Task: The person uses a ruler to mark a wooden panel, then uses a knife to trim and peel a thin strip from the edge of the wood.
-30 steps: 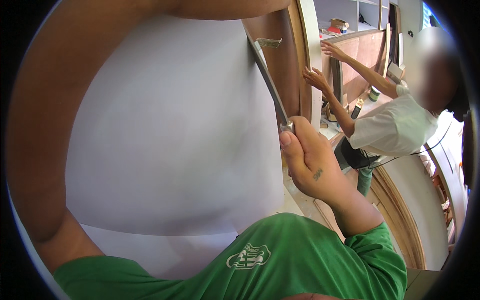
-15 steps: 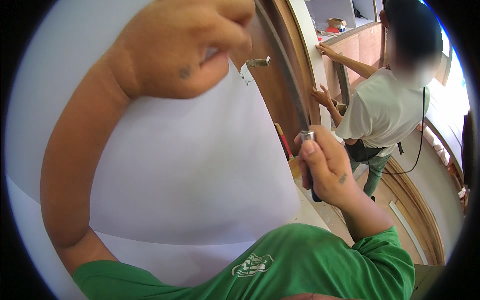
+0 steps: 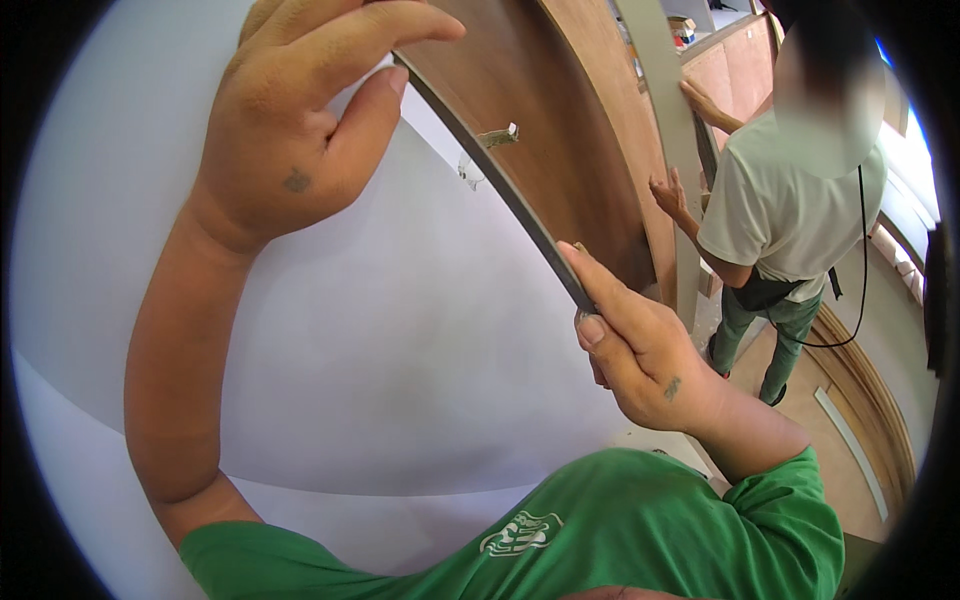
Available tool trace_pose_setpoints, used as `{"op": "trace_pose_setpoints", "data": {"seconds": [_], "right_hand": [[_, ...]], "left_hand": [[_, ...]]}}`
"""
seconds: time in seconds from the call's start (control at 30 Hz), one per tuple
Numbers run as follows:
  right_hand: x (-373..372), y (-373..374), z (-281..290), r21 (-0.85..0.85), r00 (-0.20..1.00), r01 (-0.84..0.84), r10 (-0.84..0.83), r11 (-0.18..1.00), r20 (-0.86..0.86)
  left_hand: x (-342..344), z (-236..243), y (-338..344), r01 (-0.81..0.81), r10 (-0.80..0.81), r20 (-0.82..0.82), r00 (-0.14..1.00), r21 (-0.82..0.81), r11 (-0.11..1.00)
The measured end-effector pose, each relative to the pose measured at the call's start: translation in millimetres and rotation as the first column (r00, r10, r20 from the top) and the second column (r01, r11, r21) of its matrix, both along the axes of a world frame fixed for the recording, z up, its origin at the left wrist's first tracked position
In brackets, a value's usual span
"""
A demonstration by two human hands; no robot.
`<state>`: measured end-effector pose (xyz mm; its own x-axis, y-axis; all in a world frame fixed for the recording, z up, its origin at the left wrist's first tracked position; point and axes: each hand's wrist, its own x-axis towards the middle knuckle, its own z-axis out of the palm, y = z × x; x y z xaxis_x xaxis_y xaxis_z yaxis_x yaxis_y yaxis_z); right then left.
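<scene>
My right hand point(image 3: 650, 355) is wrapped round the grip end of a long, flat, dark metal file point(image 3: 500, 180). The file slants up to the left along the edge of a large white panel point(image 3: 400, 350), and its handle is hidden in my fist. At the top left, my left hand point(image 3: 280, 130) is bent over the panel's edge. A white sliver shows between its thumb and index finger, beside the file's far end. The index finger stretches out past the file. A ragged, torn-looking strip point(image 3: 498, 135) sticks out just beyond the panel's edge.
Brown wood boards point(image 3: 560, 110) curve behind the panel. To the right another person in a white shirt point(image 3: 800, 200) stands with both hands at an upright pale board point(image 3: 668, 130). Open shelving with small boxes point(image 3: 682, 30) is behind. A pale strip point(image 3: 850, 450) lies on the floor.
The file has swung leftward and now lies along the panel's edge, its far end by my left hand. My left hand has shifted left. The view has shifted, and the person stands farther right.
</scene>
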<state>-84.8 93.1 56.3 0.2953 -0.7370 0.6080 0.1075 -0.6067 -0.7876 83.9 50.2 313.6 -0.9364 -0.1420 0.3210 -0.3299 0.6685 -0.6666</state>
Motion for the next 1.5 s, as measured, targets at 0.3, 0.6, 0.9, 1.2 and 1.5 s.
{"op": "trace_pose_setpoints", "data": {"seconds": [0.3, 0.6, 0.9, 1.2, 1.5], "right_hand": [[42, -38, 37, -0.056, 0.997, 0.033, -0.037, 0.998, -0.071], [72, -125, 68, -0.086, 0.993, 0.095, -0.101, 0.992, -0.062], [87, -214, 43, -0.089, 0.984, 0.142, -0.150, 0.986, -0.093], [132, -226, -6, -0.040, 0.986, 0.126, -0.130, 0.991, -0.107], [104, -198, -3, -0.103, 0.978, 0.131, -0.146, 0.986, -0.151]], "left_hand": [[55, 33, -64, 0.115, -0.117, -0.066, 0.991, -0.035, 0.993], [68, 81, -140, -0.094, 0.070, 0.142, 0.987, 0.164, 0.982], [72, 39, -219, -0.119, 0.102, 0.153, 0.983, 0.108, 0.987], [114, -12, -216, -0.291, 0.273, 0.187, 0.944, 0.077, 0.954], [90, -21, -185, -0.379, 0.367, 0.179, 0.913, 0.042, 0.924]]}}
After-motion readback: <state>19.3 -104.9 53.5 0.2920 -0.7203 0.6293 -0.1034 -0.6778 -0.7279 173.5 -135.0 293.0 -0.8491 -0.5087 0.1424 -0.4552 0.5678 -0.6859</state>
